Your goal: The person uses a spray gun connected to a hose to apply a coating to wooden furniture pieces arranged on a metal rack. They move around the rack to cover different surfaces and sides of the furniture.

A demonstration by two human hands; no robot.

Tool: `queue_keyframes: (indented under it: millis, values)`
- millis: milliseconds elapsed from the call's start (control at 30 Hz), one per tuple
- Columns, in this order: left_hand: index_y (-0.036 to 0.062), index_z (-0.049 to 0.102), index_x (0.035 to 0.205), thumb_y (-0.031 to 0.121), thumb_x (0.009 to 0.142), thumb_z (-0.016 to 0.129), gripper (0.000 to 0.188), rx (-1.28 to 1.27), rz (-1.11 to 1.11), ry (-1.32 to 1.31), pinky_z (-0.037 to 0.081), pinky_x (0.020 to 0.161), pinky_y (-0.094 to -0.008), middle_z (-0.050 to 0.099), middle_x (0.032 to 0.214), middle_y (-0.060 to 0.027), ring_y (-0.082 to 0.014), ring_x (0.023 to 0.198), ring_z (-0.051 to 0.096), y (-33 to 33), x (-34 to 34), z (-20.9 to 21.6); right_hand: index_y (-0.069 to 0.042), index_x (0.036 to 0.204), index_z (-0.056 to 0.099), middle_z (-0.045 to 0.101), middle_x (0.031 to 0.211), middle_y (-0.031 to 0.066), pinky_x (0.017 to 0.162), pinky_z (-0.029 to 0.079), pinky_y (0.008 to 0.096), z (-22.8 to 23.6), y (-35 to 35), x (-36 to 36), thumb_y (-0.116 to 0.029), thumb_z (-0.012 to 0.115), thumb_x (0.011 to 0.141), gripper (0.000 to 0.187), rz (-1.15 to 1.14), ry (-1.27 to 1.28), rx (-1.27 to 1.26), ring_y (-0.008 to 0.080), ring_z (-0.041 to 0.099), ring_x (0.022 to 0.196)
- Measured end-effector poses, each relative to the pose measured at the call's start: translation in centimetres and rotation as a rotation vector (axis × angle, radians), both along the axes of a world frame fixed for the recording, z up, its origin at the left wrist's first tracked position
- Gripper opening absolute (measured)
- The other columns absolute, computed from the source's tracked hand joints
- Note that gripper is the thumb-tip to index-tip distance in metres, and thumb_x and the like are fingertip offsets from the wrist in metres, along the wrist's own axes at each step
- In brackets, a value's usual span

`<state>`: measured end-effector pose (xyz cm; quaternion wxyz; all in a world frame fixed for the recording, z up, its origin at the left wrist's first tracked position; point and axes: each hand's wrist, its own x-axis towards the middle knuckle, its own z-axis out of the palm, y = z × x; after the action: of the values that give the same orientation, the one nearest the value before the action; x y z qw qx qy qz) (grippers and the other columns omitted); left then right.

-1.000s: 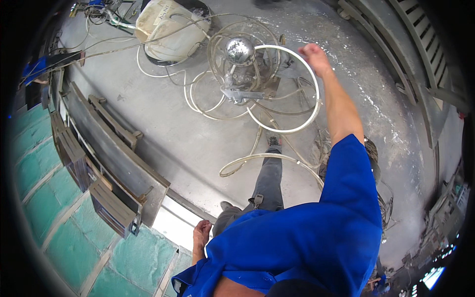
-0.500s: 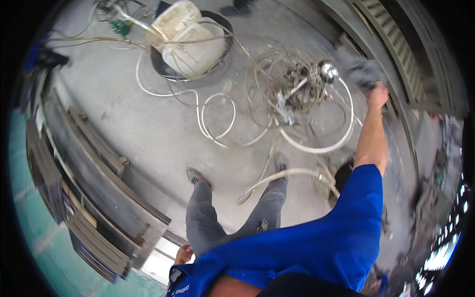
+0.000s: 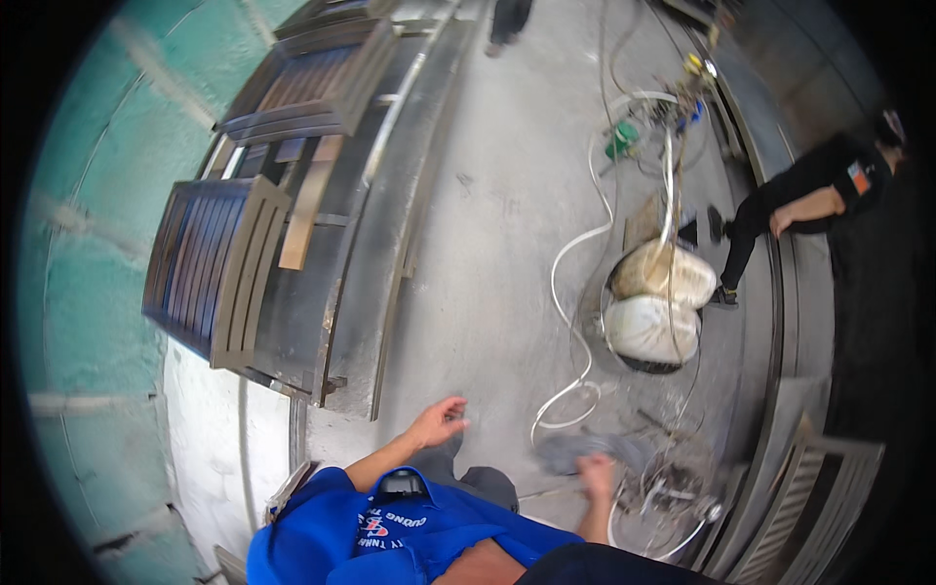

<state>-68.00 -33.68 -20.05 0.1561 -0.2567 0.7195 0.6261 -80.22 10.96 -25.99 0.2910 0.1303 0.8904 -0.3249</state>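
My right hand (image 3: 597, 476) is closed on a grey cloth (image 3: 595, 452), which is smeared by motion and trails to both sides of the hand, low over the floor. In front of my body on the left, my left hand (image 3: 441, 423) is held out with its fingers loosely bent and apart, nothing in it. White hose (image 3: 564, 395) loops across the floor beyond the cloth. Just right of my right hand stands a spray pump-like assembly (image 3: 673, 487) with tangled hoses and a shiny metal ball.
Slatted wooden panels (image 3: 219, 268) rest on a long metal rack (image 3: 375, 283) at left. A black tub (image 3: 648, 366) holds two whitish plastic containers (image 3: 651, 327). A person in black (image 3: 780, 210) strides at right; another person's legs (image 3: 509, 21) show at the far end.
My view has swung left, toward the rack. The right arm has come down closer to my body with the cloth. My left hand has risen from beside my leg. A person in black now shows.
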Motion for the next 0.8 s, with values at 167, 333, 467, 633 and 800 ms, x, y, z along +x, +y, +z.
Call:
queue_keyframes:
  millis: [167,333,467,633,800]
  values:
    - [0.0109,0.039,0.158,0.028,0.092,0.079,0.079,0.275,-0.306,0.180,0.043,0.111,-0.0385,0.055,0.146,-0.0188,-0.0269,0.134,0.053,-0.1,-3.7,7.6,0.004,0.129,0.060,0.068,0.128,0.0155,0.093,0.054,0.0372,6.3,-20.8,-0.4,-0.014,0.069,0.093,0.041,-0.038,-0.510,-1.043,0.0214,0.065,0.115]
    - [0.0015,0.056,0.142,0.020,0.093,0.075,0.055,0.458,-0.132,0.131,0.047,0.104,-0.0327,0.067,0.131,-0.0075,-0.0146,0.118,0.059,-3.4,-13.2,9.0,-0.007,0.140,0.053,0.065,0.135,0.0129,0.094,0.056,0.0399,11.2,-26.3,-9.4,-0.013,0.071,0.093,0.051,-0.129,-0.317,-1.049,0.0240,0.065,0.118]
    - [0.0019,0.062,0.137,0.018,0.094,0.068,0.046,0.471,-0.105,0.153,0.051,0.096,-0.0342,0.070,0.124,-0.0075,-0.0165,0.112,0.063,-4.5,-22.1,9.7,-0.011,0.155,0.038,0.054,0.147,0.0164,0.100,0.054,0.0474,13.3,-25.7,-18.8,-0.025,0.075,0.094,0.073,0.135,-0.184,-1.067,0.0309,0.056,0.130]
    - [0.0030,0.060,0.140,0.022,0.096,0.068,0.049,0.190,-0.138,0.293,0.053,0.095,-0.0369,0.071,0.122,-0.0111,-0.0201,0.112,0.064,-9.1,-32.5,12.0,-0.007,0.147,0.044,0.059,0.137,0.0143,0.098,0.054,0.0505,14.7,-32.4,-30.1,-0.026,0.070,0.098,0.058,0.201,-0.500,-1.107,0.0293,0.060,0.124]
    - [0.0084,0.038,0.157,0.040,0.098,0.071,0.074,0.112,0.352,0.232,0.054,0.091,-0.0373,0.057,0.142,-0.0204,-0.0208,0.111,0.064,-19.7,-38.5,9.9,-0.009,0.118,0.057,0.064,0.099,0.0045,0.074,0.060,0.0426,12.9,-46.0,-41.3,-0.022,0.060,0.105,0.018,0.153,-0.576,-1.093,0.0177,0.063,0.076]
